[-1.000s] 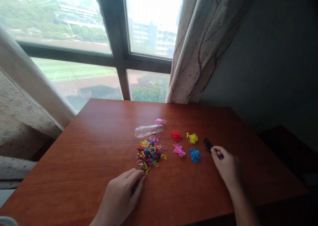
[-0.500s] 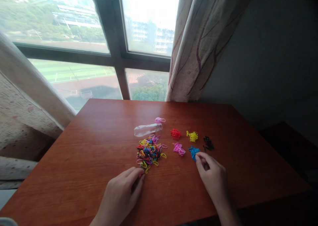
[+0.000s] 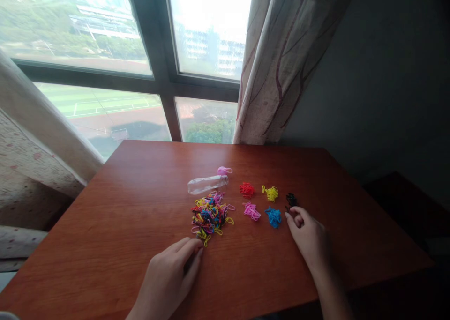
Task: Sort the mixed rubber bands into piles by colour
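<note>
A mixed heap of small coloured rubber bands lies on the table. My left hand rests at its near edge, thumb and forefinger pinched together; whatever is between them is hidden. My right hand is at the near side of the black rubber bands, partly covering them. Its fingertips are closed on a dark bit that looks like a black rubber band. Sorted by colour, blue bands lie just left of that hand, with pink bands, yellow bands and red bands farther left or behind.
A clear plastic bottle-shaped container lies on its side behind the mixed heap, with a pink looped piece beyond its neck. The brown wooden table reaches to the window; curtains hang beside it. A pale rim shows at bottom left.
My right hand has moved from the blue bands rightward to the black ones, uncovering the blue pile. My left hand has stayed by the mixed heap. The view has shifted slightly.
</note>
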The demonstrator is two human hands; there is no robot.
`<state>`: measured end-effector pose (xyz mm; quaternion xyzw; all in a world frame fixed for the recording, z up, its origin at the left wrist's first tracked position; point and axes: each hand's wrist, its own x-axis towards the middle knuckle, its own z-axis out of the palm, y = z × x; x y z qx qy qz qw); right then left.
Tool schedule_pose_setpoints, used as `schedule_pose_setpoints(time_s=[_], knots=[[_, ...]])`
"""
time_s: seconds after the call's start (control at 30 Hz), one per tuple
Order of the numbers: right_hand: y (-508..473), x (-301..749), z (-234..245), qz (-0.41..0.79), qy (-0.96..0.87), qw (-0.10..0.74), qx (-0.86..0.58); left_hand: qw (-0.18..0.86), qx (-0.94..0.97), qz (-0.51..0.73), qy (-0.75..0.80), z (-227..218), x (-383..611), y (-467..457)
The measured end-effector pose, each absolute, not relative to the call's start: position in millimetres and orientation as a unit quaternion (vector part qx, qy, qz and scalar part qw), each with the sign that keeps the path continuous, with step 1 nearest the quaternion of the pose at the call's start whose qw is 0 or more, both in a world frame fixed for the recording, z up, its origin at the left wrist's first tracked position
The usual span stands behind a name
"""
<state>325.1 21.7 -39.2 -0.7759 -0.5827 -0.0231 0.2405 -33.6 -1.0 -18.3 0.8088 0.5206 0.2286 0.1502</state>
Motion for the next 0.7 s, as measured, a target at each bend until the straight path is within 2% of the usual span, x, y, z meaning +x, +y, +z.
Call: schedule_pose_setpoints(time_s=[0.4, 0.57, 0.7], knots=[[36, 334, -42, -0.077, -0.603, 0.189, -0.771, 0.148, 0.810, 0.226, 0.520, -20, -34, 0], [37, 332, -44, -0.086, -0.586, 0.193, -0.782, 0.151, 0.810, 0.221, 0.522, -19, -33, 0], [34, 326, -43, -0.091, -0.587, 0.231, -0.770, 0.150, 0.809, 0.222, 0.524, -19, -33, 0]])
